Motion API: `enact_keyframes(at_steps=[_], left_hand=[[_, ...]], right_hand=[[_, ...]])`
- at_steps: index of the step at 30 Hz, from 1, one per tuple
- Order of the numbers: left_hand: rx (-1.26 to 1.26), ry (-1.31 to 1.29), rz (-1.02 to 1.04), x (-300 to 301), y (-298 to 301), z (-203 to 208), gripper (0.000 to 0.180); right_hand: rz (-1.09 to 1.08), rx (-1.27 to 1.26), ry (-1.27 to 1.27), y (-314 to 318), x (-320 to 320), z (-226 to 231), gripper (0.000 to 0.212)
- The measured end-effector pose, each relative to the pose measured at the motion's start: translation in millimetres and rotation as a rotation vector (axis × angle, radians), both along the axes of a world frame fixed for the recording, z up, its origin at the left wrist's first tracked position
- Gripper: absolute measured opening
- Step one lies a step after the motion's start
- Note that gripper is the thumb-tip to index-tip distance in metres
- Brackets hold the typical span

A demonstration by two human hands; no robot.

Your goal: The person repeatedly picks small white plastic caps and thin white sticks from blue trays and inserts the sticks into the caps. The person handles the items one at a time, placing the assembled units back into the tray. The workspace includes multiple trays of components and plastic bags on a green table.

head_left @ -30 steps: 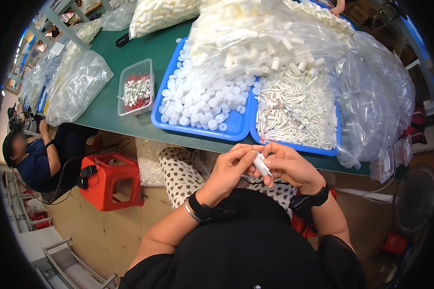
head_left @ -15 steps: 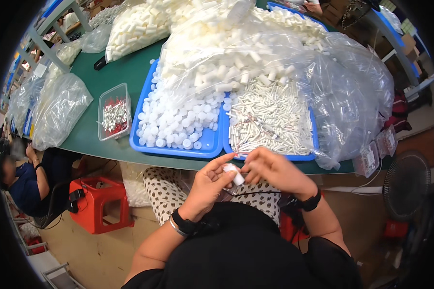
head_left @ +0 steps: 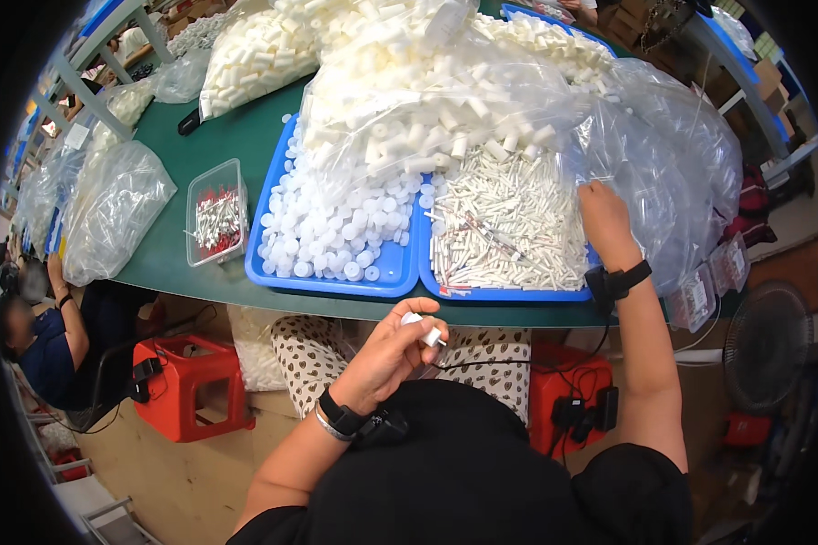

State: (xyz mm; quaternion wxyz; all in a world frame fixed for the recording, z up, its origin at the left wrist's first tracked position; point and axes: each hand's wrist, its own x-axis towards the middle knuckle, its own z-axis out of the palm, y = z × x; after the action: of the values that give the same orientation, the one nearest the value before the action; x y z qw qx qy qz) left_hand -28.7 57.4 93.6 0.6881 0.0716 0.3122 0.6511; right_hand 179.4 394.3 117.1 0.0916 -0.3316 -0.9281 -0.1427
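Note:
Close in front of my lap, my left hand (head_left: 384, 356) pinches a small white plastic cylinder (head_left: 432, 337) with a short dark tip at its lower end. My right hand (head_left: 608, 223) is at the right rim of the right-hand blue tray (head_left: 509, 295), beside a clear plastic bag (head_left: 650, 182). Its fingers are curled together, and what they hold, if anything, is hidden. That tray is full of thin white sticks (head_left: 509, 232). In the left-hand blue tray (head_left: 386, 279) lie many round translucent white caps (head_left: 327, 232).
A big open bag of white foam-like cylinders (head_left: 418, 91) spreads over the back of both trays. Left of them, a clear box (head_left: 216, 218) holds red and white small parts. Red stools (head_left: 186, 386) stand below the green table (head_left: 186, 282); another person (head_left: 50, 327) sits at left.
My right hand has left the white cylinder and reached forward and right to the tray's right edge. My left hand has kept the cylinder, shifting slightly.

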Motion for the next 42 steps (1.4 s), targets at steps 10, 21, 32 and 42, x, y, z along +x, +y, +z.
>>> enact_keyframes(at_steps=[10,21,32,42], left_hand=[[0.002,-0.027,0.057,-4,3,-8,0.015],[-0.075,0.010,0.123,-7,-1,-10,0.014],[-0.074,0.029,0.045,3,19,-16,0.014],[-0.123,0.033,0.054,1,21,-20,0.013]], right_hand=[[-0.215,-0.235,0.127,-9,-38,51,0.026],[-0.450,-0.073,0.134,122,-17,42,0.033],[-0.181,-0.126,0.985,127,37,73,0.035],[-0.278,-0.017,0.938,116,41,60,0.021]])
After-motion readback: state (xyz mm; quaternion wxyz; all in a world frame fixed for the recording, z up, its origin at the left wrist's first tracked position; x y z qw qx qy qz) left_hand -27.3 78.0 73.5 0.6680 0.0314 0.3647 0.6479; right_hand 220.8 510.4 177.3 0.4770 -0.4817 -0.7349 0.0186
